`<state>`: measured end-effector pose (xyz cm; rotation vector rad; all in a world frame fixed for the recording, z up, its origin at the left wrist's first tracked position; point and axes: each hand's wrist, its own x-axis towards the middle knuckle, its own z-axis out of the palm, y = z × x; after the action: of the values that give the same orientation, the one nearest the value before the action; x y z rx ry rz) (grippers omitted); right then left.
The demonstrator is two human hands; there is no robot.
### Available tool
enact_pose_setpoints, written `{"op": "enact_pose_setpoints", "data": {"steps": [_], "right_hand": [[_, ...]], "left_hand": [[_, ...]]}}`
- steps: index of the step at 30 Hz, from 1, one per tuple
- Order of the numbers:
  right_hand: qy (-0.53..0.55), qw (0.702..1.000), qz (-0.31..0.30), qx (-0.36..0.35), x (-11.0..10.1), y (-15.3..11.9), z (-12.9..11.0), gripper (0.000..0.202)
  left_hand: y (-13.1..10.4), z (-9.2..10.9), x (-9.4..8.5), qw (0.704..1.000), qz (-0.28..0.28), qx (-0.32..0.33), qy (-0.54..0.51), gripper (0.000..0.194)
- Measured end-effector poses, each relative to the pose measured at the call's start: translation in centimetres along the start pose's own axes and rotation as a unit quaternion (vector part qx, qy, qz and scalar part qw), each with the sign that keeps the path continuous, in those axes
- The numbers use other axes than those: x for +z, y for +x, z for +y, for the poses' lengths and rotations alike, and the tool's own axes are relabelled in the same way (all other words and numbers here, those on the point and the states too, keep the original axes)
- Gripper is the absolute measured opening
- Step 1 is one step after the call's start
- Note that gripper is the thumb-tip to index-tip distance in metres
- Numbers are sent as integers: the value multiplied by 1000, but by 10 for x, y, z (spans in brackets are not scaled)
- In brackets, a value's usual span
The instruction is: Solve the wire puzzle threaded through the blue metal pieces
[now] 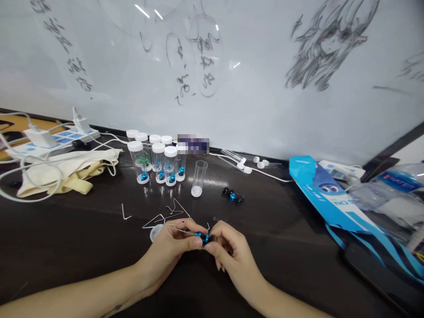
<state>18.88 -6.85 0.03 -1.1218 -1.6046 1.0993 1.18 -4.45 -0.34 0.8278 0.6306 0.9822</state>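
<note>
Close to the table's front, my left hand (172, 243) and my right hand (233, 249) meet around a small blue and black metal part (206, 237). My left thumb and fingers pinch its blue end, where a thin silver rod also runs along the fingers. The fingertips of my right hand close on the dark end. Just beyond my left hand lie several bent hex keys (160, 219) and a white cap (156, 231), partly hidden by that hand. An uncapped clear tube (198, 179) stands farther back, with small blue and black parts (232, 196) to its right.
Several white-capped tubes (158, 163) holding blue or green parts stand at the back left. A lone hex key (125, 212) lies left. Cloth bag (69, 170), power strip (59, 141) and cables occupy the left; a blue bag (331, 198) lies right. Behind rises a whiteboard (248, 101).
</note>
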Motion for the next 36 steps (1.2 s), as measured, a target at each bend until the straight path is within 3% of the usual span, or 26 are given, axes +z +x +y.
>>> {"op": "enact_pose_setpoints", "data": {"steps": [8,13,19,25,30,36], "right_hand": [[4,1000,-19,1,0,0,3,40],[15,1000,14,8,1,-1,2,26],[18,999,-27,-3,1,-1,3,41],[26,1000,9,10,1,0,3,29],[25,999,-27,11,0,0,2,41],[33,999,5,15,1,0,1,33]], "left_hand": [[0,-2,-1,1000,-11,-5,-6,15],[1,-1,-2,1000,0,-2,-1,15],[0,1,0,1000,-17,-2,4,14],[1,0,-1,1000,2,-2,6,15],[1,0,0,1000,-5,-2,3,14],[0,0,0,1000,1,-9,3,15]]}}
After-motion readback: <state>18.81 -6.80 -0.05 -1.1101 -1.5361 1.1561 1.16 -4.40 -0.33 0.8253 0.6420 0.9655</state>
